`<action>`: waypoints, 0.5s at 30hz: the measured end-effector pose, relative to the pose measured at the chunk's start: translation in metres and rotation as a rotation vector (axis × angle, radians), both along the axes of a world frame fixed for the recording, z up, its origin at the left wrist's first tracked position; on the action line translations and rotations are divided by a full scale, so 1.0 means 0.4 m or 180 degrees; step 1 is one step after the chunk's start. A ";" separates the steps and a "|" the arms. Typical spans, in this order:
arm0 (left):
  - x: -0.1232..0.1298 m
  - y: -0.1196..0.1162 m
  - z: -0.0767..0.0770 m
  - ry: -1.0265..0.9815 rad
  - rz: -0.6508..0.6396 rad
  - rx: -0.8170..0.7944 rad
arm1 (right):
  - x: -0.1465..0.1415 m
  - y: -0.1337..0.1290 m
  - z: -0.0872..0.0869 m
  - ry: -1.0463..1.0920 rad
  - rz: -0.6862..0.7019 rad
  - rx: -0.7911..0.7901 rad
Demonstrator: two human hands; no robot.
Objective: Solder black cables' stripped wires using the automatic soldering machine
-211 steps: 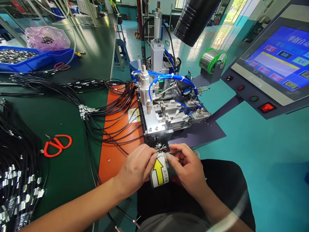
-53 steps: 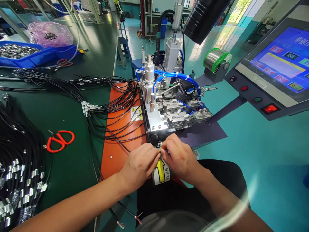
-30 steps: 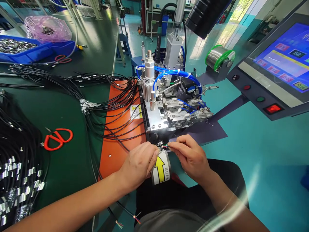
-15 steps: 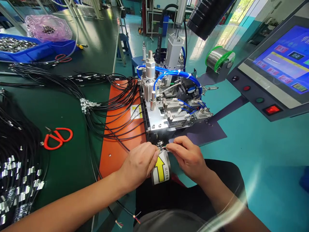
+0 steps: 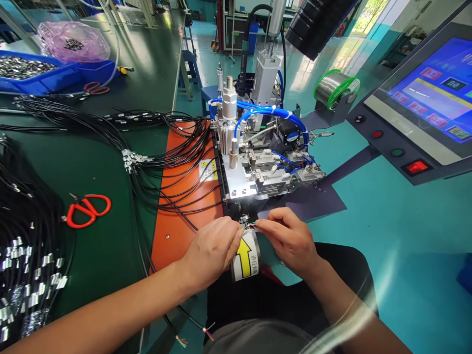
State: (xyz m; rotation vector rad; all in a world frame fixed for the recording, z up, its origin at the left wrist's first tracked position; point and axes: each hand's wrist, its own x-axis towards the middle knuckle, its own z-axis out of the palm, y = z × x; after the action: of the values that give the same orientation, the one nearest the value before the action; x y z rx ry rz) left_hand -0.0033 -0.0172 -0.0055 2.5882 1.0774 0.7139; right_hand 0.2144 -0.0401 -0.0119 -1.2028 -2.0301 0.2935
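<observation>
My left hand (image 5: 214, 245) is closed in a pinch on the end of a black cable, just above the round part with a yellow arrow (image 5: 245, 258). Thin coloured wires (image 5: 250, 225) stick out between my two hands. The fingertips of my right hand (image 5: 291, 238) are pinched on the tips of these wires. Both hands are at the front edge of the metal machine (image 5: 241, 184). Several black cables (image 5: 180, 157) run over the orange plate (image 5: 177, 233) to the machine's left side.
Red-handled scissors (image 5: 88, 211) and bundled cables (image 5: 33, 255) lie on the green table (image 5: 99, 167). A blue tray (image 5: 66, 78) of metal pieces is at the far left. A solder spool (image 5: 334, 89) and a control screen (image 5: 435, 93) stand on the right.
My right hand has shifted very slightly right, and more of the coloured wires shows between the hands. My left hand has stayed in place.
</observation>
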 end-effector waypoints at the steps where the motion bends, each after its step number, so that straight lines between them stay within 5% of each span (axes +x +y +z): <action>1: 0.000 0.000 -0.001 0.0008 0.0004 -0.0016 | -0.001 0.001 0.003 0.0003 0.0018 0.0011; 15: 0.000 -0.001 0.002 0.0005 -0.0022 0.0028 | 0.012 0.004 0.008 0.0007 0.0015 -0.0082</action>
State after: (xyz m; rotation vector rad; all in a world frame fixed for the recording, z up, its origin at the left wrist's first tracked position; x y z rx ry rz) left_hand -0.0034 -0.0175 -0.0048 2.5989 1.0677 0.7167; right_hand 0.2191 -0.0384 -0.0088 -1.2130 -2.0333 0.3240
